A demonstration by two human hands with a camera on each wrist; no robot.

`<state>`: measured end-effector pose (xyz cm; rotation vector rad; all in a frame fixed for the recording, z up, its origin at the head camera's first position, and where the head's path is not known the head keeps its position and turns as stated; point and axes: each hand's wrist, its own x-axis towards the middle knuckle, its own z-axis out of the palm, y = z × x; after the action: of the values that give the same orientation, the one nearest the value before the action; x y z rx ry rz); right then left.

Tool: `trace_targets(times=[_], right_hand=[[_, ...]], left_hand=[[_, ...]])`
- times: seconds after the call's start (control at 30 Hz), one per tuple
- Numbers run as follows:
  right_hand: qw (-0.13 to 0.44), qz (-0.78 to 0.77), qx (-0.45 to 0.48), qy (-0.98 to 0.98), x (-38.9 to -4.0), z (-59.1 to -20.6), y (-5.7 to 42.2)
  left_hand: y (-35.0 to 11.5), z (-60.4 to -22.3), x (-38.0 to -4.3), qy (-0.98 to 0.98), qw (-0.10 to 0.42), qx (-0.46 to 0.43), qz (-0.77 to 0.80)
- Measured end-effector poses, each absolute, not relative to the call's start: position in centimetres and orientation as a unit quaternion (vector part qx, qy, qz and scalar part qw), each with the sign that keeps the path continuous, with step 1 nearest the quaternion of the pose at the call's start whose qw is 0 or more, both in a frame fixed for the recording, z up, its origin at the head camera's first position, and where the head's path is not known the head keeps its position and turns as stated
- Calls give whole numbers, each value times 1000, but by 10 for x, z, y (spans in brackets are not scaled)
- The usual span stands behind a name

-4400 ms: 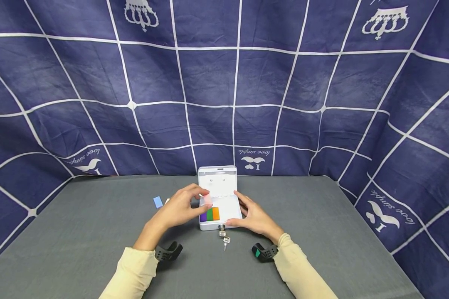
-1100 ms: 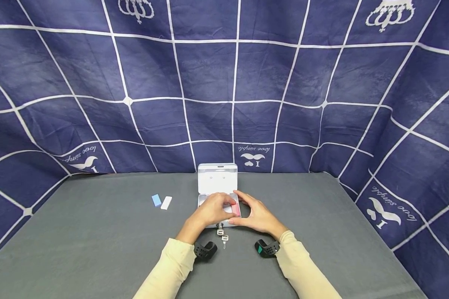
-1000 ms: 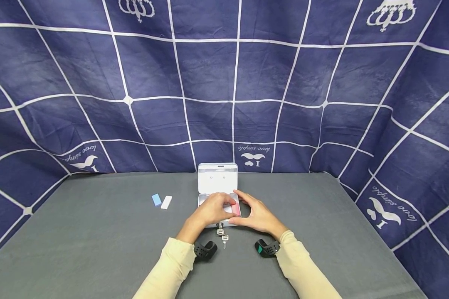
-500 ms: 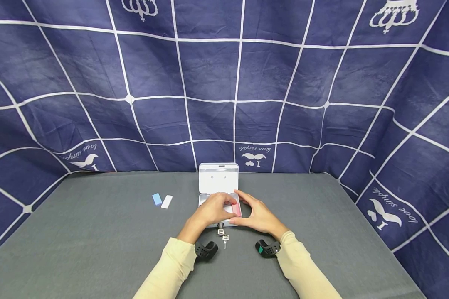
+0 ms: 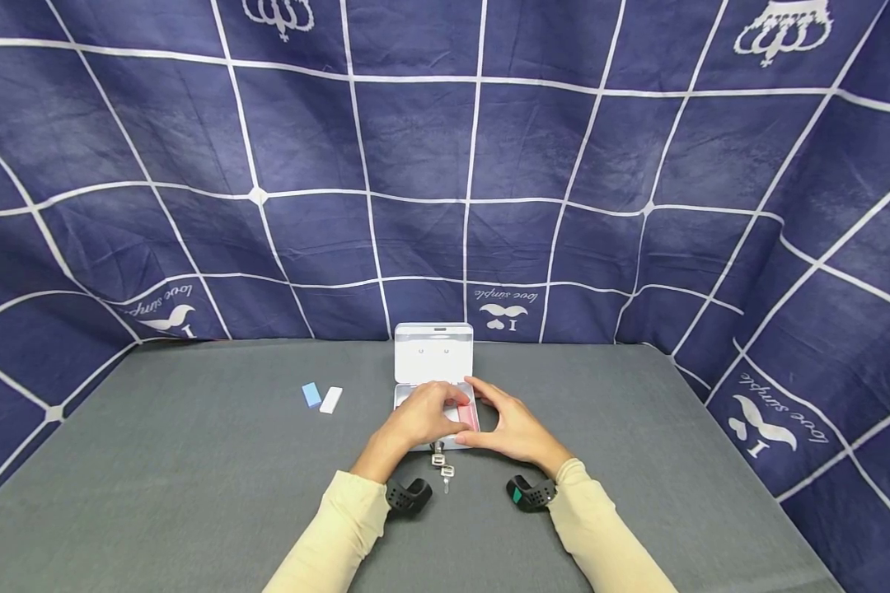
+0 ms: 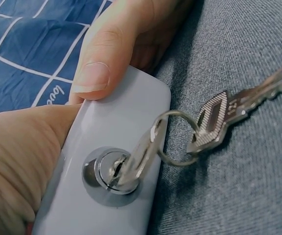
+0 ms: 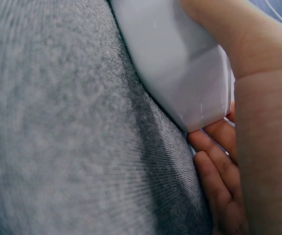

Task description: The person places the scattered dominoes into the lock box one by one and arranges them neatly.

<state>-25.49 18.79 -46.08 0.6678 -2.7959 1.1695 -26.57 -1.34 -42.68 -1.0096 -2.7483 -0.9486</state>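
A white, smooth-walled, rectangular hinged box (image 6: 116,110) sits on the grey fabric-covered counter (image 5: 193,494), its lid (image 5: 433,362) raised at the back. Inside it, at the right end, is a flat pink rectangular block (image 5: 468,418), partly covered by fingers. The left hand (image 5: 421,417) reaches over the box from the left, its thumb and index finger appearing to pinch the pink block near its two ends, though the hand hides much of the box's inside. The right hand (image 5: 515,427) grips the box's right end, thumb resting on the front edge and fingertips touching near the far corner.

On the front wall is a round silver lock (image 6: 106,169) with a metal key in it. A thin metal ring (image 6: 175,112) links that one to a second silver key (image 6: 211,122) with a ridged head, lying in front of the box.

Well to the left of the box, a light blue rectangular block (image 5: 311,394) and a white rectangular block (image 5: 331,400) lie near each other. Both arms wear cream sleeves (image 5: 337,527) and black perforated wrist straps (image 5: 408,497). Behind the counter hangs a navy cloth (image 5: 423,148) with white grid lines and printed motifs.
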Motion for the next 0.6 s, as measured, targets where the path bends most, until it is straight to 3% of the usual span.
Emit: trace_targets(times=[0.6], right_hand=[[20, 376, 214, -901, -256, -462, 188]], left_hand=[[-14, -425, -265, -894, 22, -319, -313]])
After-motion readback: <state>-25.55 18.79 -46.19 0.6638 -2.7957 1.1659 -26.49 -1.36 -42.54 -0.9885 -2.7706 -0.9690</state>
